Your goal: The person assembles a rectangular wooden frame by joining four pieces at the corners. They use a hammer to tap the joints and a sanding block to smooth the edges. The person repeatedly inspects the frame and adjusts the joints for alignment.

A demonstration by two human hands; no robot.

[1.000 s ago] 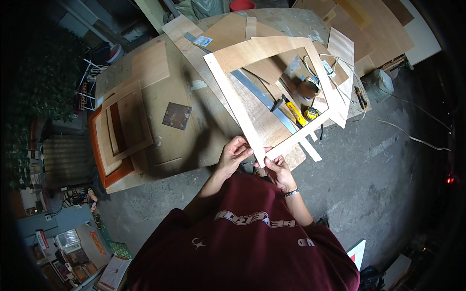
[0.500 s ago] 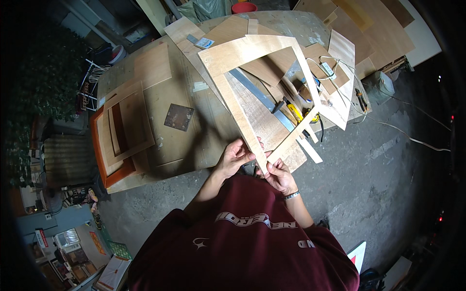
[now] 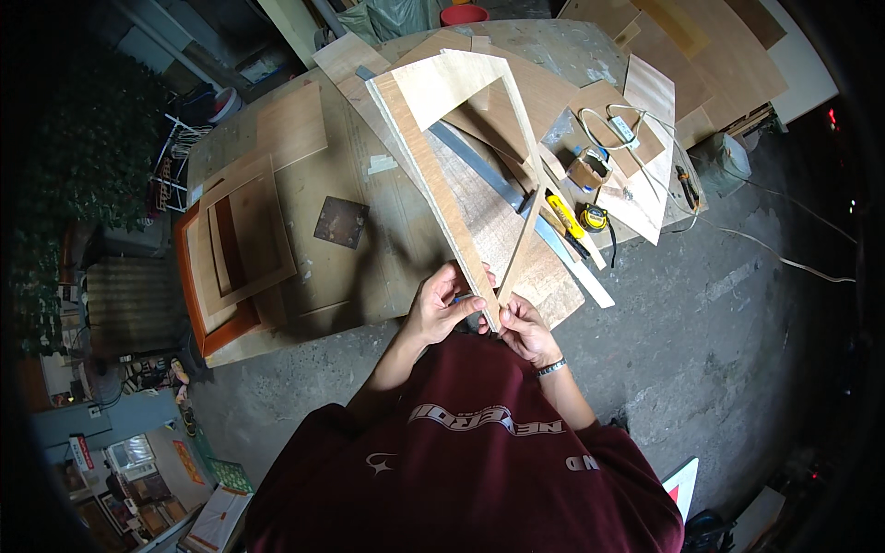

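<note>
A pale wooden frame (image 3: 430,162) is raised over the table, tilted so that one long side edge faces me. Its opening shows the boards lying beneath. Gripping the near end of the long side is my left hand (image 3: 444,307), with the thumb on the wood and the fingers behind it. My right hand (image 3: 528,332) pinches the same near corner from the other side. Under the frame, a metal ruler (image 3: 475,166) lies on a plywood sheet. A yellow utility knife (image 3: 564,214) and a yellow tape measure (image 3: 594,217) rest just right of the frame.
The worktable (image 3: 387,207) also carries a rusty square plate (image 3: 341,222), an orange-edged frame (image 3: 218,336) at the left, a tape roll (image 3: 588,170), a power strip (image 3: 622,131) with a trailing cord and pliers (image 3: 687,187). Beyond stands a red bucket (image 3: 464,15).
The wooden frame has tipped and turned, so its opening looks narrower and its side edge now shows. The tape roll and tape measure are uncovered. Both hands keep their grip.
</note>
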